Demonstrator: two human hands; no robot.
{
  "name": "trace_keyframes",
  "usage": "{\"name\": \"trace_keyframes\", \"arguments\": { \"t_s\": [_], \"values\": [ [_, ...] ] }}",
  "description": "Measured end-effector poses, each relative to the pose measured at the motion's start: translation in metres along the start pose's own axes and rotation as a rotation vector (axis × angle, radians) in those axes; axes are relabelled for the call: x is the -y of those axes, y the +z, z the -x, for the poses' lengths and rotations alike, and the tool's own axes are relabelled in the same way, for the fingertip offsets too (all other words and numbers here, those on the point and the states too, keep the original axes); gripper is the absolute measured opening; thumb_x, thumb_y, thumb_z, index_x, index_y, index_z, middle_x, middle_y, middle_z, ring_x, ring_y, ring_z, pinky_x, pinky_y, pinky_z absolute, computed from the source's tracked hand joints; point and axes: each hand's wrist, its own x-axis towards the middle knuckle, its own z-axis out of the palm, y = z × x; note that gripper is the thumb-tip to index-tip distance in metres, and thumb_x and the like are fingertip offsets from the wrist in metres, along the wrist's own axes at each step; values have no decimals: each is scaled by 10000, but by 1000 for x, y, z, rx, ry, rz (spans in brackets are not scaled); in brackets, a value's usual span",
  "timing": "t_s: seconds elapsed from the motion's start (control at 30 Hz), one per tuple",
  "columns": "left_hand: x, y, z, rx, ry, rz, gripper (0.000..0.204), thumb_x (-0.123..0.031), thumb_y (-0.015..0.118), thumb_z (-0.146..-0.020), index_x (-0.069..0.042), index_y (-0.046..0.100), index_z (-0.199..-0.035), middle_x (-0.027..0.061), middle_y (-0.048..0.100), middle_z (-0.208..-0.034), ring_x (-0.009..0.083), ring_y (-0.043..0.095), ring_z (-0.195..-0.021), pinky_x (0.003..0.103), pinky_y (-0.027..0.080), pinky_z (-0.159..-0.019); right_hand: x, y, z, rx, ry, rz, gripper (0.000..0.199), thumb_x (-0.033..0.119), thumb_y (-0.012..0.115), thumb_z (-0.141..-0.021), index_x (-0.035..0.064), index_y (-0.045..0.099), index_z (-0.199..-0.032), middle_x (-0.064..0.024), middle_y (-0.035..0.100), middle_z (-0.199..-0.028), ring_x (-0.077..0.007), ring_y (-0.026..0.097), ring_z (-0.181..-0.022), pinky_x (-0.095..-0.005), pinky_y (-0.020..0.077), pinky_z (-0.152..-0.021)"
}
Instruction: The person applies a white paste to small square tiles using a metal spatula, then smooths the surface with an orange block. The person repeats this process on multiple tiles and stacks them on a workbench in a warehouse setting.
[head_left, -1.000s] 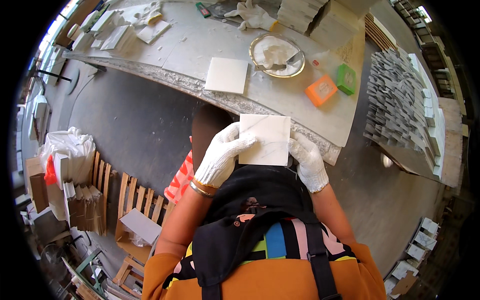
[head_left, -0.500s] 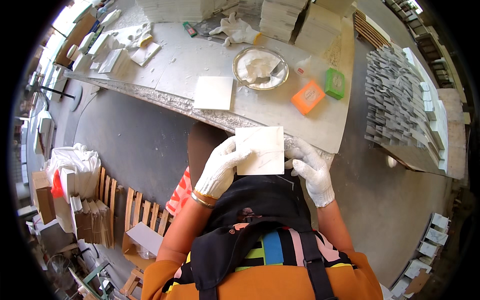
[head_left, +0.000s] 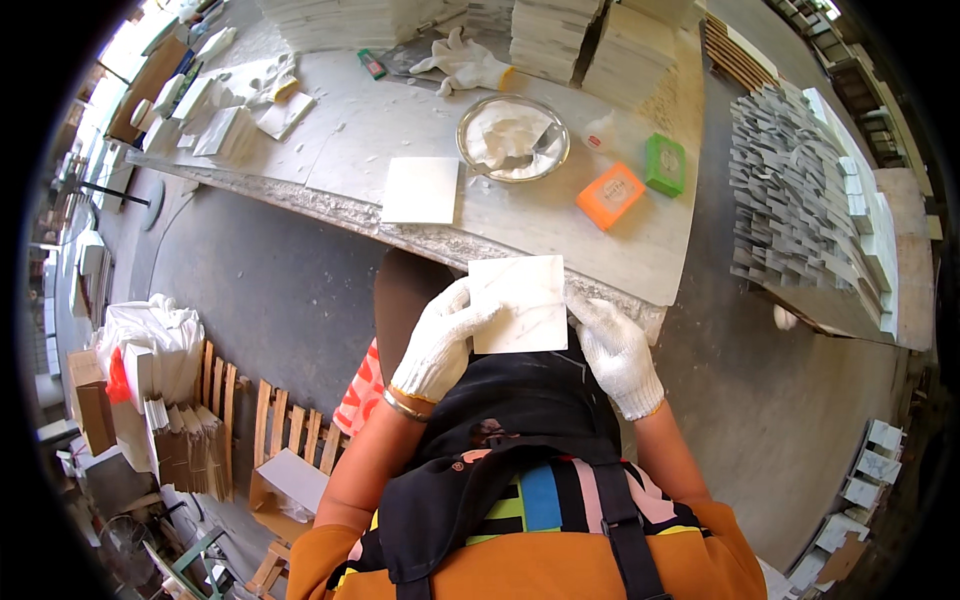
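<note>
A square white marble tile [head_left: 522, 305] with faint grey veins is held up in front of my apron, its face toward me. My left hand [head_left: 435, 338], in a white knit glove, grips its left edge with the thumb over the front. My right hand [head_left: 618, 358], gloved the same way, has its fingers closed at the tile's right edge; its fingertips are partly hidden. Just beyond, on the worktable [head_left: 540, 225], lies a blank white tile [head_left: 421, 190]. A metal bowl [head_left: 513, 170] of white paste with a scraper [head_left: 547, 138] in it stands behind that.
Orange [head_left: 610, 196] and green [head_left: 665, 165] boxes sit right of the bowl. A spare glove [head_left: 462, 63] and tile stacks [head_left: 553, 42] occupy the table's back. Many grey-white tile pieces [head_left: 800, 180] cover a stand at right. Wooden pallets [head_left: 290, 425] and cartons are at lower left.
My right fingers have come in against the tile's right edge, and the thumb no longer shows apart from it. The tile stays almost in place. The view has shifted slightly.
</note>
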Motion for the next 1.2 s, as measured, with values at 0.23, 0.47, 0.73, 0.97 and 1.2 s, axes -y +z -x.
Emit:
{"name": "trace_keyframes", "arguments": {
  "t_s": [0.23,0.47,0.73,0.97,1.2],
  "values": [
    [7,24,-19,69,-49,-40,537,-59,656,-908,67,498,-1405,130,630,-1316,197,616,-1185,342,473,-1053,-3,-32,25,-35,113,-44,371,-31,630,-899,54,691,-1254,-164,692,-1116,-279,696,-973,-321,550,-842],
    [23,65,-40,217,-152,97,547,-53,653,-937,43,464,-1440,124,599,-1371,198,601,-1222,349,471,-1064,10,-68,46,-226,701,-564,379,161,655,-974,-44,635,-1292,-123,696,-1176,-175,681,-1011,-326,547,-862],
    [51,73,-48,299,-299,235,678,-114,691,-937,-21,360,-1521,108,547,-1439,240,547,-1316,393,439,-1117,25,-63,43,-184,401,-244,530,271,789,-862,-47,632,-1257,-200,714,-1049,-214,721,-858,-329,554,-775],
    [60,65,-49,355,-290,324,797,-255,768,-889,-104,341,-1544,78,540,-1438,265,514,-1341,458,409,-1125,31,-47,17,-340,144,57,358,125,801,-796,-5,692,-1111,-157,716,-892,-296,706,-744,-353,564,-684],
    [59,56,-46,395,-233,472,777,-165,747,-907,-78,323,-1552,53,499,-1481,222,471,-1381,393,364,-1174,35,-41,2,-292,15,115,320,88,784,-776,-15,699,-1067,-153,691,-832,-305,675,-694,-369,546,-644]
  ]
}}
